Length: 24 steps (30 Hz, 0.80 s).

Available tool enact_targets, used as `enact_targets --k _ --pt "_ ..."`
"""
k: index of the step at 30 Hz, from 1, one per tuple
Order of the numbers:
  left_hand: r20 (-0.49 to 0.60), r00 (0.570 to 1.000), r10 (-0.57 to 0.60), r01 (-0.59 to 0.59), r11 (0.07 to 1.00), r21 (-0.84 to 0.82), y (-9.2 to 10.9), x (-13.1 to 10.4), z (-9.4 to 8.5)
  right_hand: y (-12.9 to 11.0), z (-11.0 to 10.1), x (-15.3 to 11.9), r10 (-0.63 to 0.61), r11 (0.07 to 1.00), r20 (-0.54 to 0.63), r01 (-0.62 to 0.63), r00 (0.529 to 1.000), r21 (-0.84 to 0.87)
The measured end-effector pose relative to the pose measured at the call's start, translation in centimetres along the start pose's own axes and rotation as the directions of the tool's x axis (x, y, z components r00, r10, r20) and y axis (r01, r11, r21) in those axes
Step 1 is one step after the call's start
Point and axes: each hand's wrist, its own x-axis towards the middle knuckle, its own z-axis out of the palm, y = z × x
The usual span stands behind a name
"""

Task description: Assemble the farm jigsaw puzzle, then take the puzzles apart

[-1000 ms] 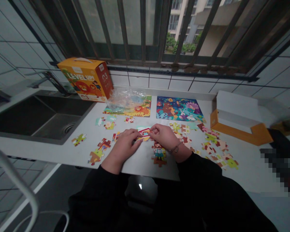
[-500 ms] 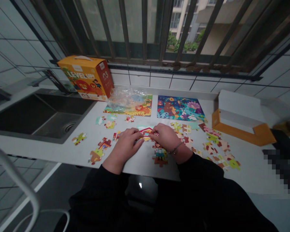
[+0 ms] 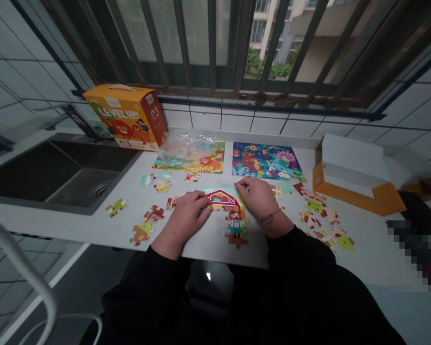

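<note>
Joined puzzle pieces with a red barn roof lie on the white counter in front of me. Below the roof, the joined part shows a farmer figure. My left hand rests at the left edge of the barn part, its fingertips touching it; the fingers are bent, with a gap to the thumb. To the upper right of the roof is my right hand, its fingers curled and pinched together; whatever they hold, if anything, is too small to make out.
Loose pieces lie at left, more pieces at right. Behind are a lion picture under clear plastic, a dark blue picture, an orange box and an open box. A sink is at left.
My right hand has lifted off the barn part and moved up and to the right, uncovering the roof. My left hand has stayed almost in place.
</note>
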Motion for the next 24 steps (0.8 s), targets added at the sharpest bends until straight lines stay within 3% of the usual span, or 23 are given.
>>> enact_targets --k 3,10,15,24 --pt "0.003 1.0 0.0 0.0 1.0 -0.006 -0.1 0.0 0.0 0.6 -0.3 0.1 0.016 1.0 -0.006 -0.016 1.0 -0.025" --pt "-0.021 0.999 0.044 -0.044 0.999 -0.016 1.2 -0.3 -0.1 1.5 -0.3 0.3 -0.151 0.987 0.096 0.155 0.984 -0.034" --pt "0.1 0.978 0.181 -0.178 0.983 -0.035 2.9 -0.2 0.4 1.5 0.5 0.0 -0.321 0.947 0.157 0.322 0.934 0.023" --pt "0.159 0.975 0.155 -0.153 0.988 -0.026 3.2 0.1 0.4 1.4 1.5 -0.1 -0.379 0.925 0.247 0.373 0.892 0.072"
